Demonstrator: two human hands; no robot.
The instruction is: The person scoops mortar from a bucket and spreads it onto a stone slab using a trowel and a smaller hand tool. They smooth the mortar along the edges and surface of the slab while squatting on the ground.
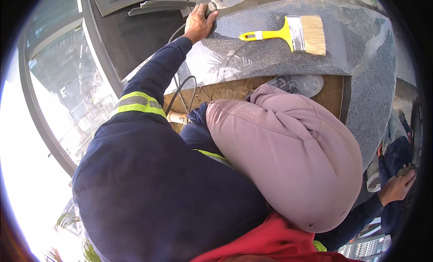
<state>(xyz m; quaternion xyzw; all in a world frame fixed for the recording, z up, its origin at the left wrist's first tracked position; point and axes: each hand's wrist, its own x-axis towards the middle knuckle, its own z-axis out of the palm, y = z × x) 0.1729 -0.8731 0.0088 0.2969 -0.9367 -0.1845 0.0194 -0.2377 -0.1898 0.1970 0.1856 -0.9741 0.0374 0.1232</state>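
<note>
My left hand (200, 24) reaches to the far edge of a grey stone slab. Its fingers are closed round a small, rounded grey-brown object (210, 9), whose kind I cannot make out. A wide paintbrush (295, 34) with a yellow handle and pale bristles lies flat on the slab (270, 61), right of that hand and apart from it. Far off at the right rim, my right hand (397, 188) is closed on a small brownish thing (405, 171), too distorted to name. My raised knee in pink trousers hides much of the middle.
A black cable (180, 88) loops over bare soil beside an orange-brown pipe (177, 117). Grey strips (158, 4) lie at the far left, near a framed glass panel (67, 72). The slab bends toward me at right, where a bucket (374, 176) stands near dark clothing (399, 151).
</note>
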